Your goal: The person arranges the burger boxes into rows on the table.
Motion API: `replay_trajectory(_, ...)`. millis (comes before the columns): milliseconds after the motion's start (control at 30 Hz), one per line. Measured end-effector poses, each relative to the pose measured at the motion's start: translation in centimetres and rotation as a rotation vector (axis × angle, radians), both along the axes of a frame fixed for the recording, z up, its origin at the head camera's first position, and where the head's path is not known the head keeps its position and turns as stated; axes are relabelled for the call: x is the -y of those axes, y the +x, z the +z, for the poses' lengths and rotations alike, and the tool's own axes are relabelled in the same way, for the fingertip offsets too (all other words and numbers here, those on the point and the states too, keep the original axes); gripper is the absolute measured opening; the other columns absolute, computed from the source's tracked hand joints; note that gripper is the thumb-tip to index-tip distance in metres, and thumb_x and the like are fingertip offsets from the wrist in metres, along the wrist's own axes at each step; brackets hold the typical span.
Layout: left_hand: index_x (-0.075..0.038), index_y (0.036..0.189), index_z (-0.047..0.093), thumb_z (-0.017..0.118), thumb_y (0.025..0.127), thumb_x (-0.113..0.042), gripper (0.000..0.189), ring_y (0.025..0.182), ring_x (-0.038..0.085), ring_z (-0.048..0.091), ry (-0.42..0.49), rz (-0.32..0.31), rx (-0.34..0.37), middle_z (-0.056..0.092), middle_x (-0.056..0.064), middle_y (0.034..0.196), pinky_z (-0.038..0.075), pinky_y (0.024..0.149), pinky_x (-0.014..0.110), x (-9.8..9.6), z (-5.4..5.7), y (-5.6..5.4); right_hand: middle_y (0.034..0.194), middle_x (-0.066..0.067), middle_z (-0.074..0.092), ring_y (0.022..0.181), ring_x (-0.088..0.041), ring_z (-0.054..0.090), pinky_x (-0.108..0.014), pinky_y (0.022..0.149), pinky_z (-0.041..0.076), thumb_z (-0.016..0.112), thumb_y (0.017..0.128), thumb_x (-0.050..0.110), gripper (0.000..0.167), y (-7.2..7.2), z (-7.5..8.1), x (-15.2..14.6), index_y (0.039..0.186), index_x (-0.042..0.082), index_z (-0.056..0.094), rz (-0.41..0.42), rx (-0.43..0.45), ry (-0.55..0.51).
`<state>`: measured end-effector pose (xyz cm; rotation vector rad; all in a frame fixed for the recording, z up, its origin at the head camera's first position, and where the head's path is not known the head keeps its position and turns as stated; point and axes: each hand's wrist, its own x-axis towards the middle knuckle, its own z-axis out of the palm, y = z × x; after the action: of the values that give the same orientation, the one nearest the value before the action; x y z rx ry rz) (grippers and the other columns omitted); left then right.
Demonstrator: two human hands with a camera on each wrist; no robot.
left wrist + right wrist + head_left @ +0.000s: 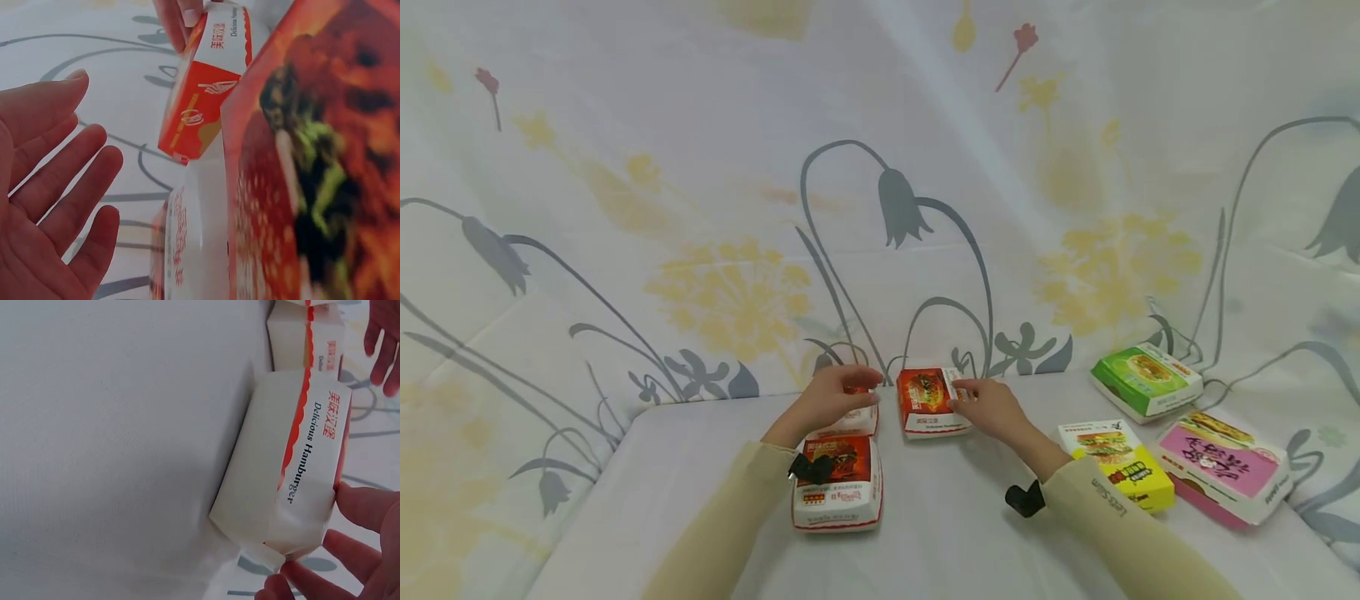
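Observation:
A red and white hamburger box (927, 398) lies at the back middle of the table, lid up. At its right end my right hand (996, 414) pinches the corner; the right wrist view shows the thumb on the lid edge of the box (294, 462) and the fingers at the end below. My left hand (829, 402) is over a second hamburger box (853, 425), partly covering it. In the left wrist view the left hand (62, 187) has its fingers spread, with nothing in them. Nearer me lies a third red and white hamburger box (842, 492).
To the right lie a green box (1146, 382), a yellow and white box (1116, 462) and a pink box (1221, 467). A white cloth (955, 533) covers the table. Behind it hangs a flower-printed curtain (850, 100).

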<state>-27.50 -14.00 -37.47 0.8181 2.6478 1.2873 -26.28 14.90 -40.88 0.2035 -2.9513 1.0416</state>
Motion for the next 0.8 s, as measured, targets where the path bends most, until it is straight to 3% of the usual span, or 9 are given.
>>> replay_trajectory(167, -0.009, 0.125, 0.068, 0.072, 0.093, -0.019, 0.034, 0.113, 0.027, 0.062, -0.017, -0.022, -0.003, 0.068, 0.006, 0.119, 0.049, 0.095, 0.043, -1.6, -0.2, -0.7, 0.104, -0.013, 0.067, 0.086, -0.025, 0.053, -0.035, 0.069, 0.044, 0.069, 0.092, 0.027, 0.045, 0.1, -0.1, 0.0, 0.13, 0.005, 0.066, -0.023, -0.004, -0.001)
replay_trajectory(367, -0.008, 0.125, 0.068, 0.073, 0.093, -0.02, 0.035, 0.119, 0.029, 0.058, -0.087, -0.076, -0.006, 0.066, 0.008, 0.125, 0.048, 0.098, 0.044, -3.8, -0.5, -0.6, 0.11, -0.015, 0.068, 0.089, -0.025, 0.056, -0.039, 0.072, 0.047, 0.07, 0.091, 0.027, 0.045, 0.2, -0.3, 0.1, 0.13, 0.005, 0.066, -0.045, -0.012, 0.004)
replay_trajectory(533, -0.016, 0.122, 0.072, 0.077, 0.09, -0.023, 0.034, 0.122, 0.026, 0.055, -0.142, -0.075, 0.036, 0.064, 0.002, 0.13, 0.048, 0.095, 0.04, -5.3, -0.9, -0.4, 0.111, -0.015, 0.069, 0.088, -0.025, 0.056, -0.039, 0.072, 0.046, 0.071, 0.09, 0.027, 0.044, 0.3, -0.5, 0.3, 0.128, 0.005, 0.068, -0.045, -0.031, 0.0)
replay_trajectory(667, -0.018, 0.121, 0.072, 0.078, 0.088, -0.023, 0.034, 0.112, 0.022, 0.056, -0.207, -0.084, -0.007, 0.065, 0.0, 0.126, 0.047, 0.09, 0.037, -6.0, -1.2, -0.5, 0.11, -0.015, 0.069, 0.088, -0.025, 0.055, -0.038, 0.071, 0.046, 0.071, 0.09, 0.027, 0.043, 0.5, -0.4, 0.3, 0.127, 0.004, 0.068, -0.044, -0.038, 0.01)
replay_trajectory(800, -0.019, 0.12, 0.072, 0.079, 0.087, -0.02, 0.034, 0.11, 0.021, 0.057, -0.246, -0.056, -0.024, 0.066, -0.001, 0.124, 0.046, 0.094, 0.037, -6.2, -1.5, -0.5, 0.104, -0.013, 0.069, 0.085, -0.025, 0.055, -0.039, 0.07, 0.046, 0.071, 0.091, 0.026, 0.043, 0.8, -0.1, 0.4, 0.126, 0.002, 0.068, -0.035, -0.039, 0.005)
